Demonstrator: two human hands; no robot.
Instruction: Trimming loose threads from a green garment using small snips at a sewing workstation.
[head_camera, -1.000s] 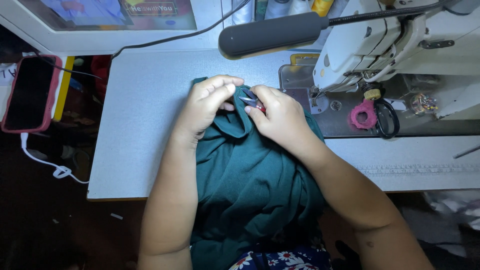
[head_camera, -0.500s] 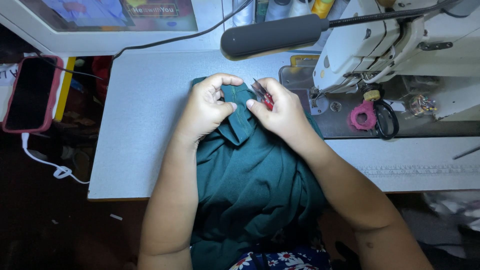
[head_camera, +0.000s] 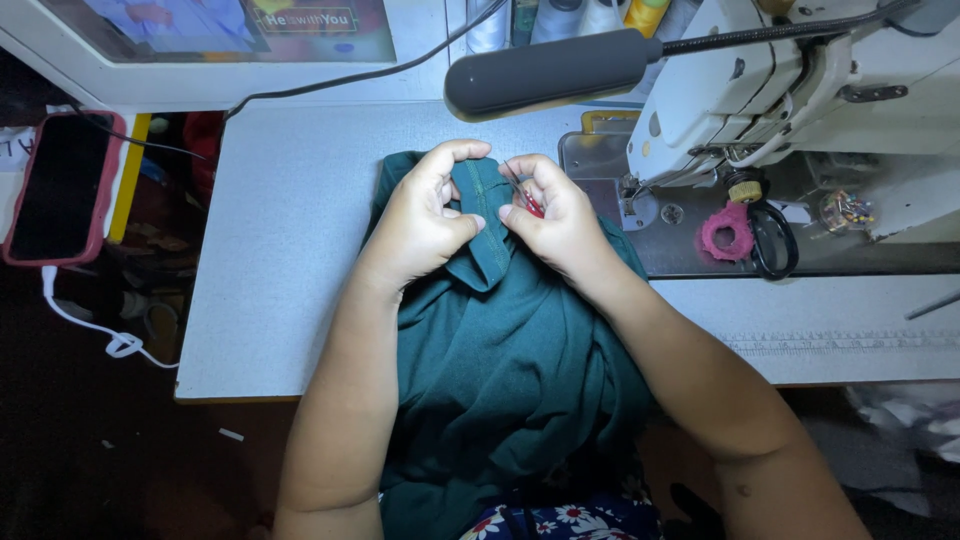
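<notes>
Together, left hand (head_camera: 425, 225) and right hand (head_camera: 560, 220) pinch green fabric (head_camera: 500, 360).

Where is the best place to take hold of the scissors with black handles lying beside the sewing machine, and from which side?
Probably the black handle loops. They lie flat on the machine bed, nearest the person, beside a pink ring; the blades point up under the sewing machine. Coming from the near table edge with the right hand seems easiest.

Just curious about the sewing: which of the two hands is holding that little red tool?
The right hand pinches the small red tool; the left hand only grips the teal fabric seam.
</notes>
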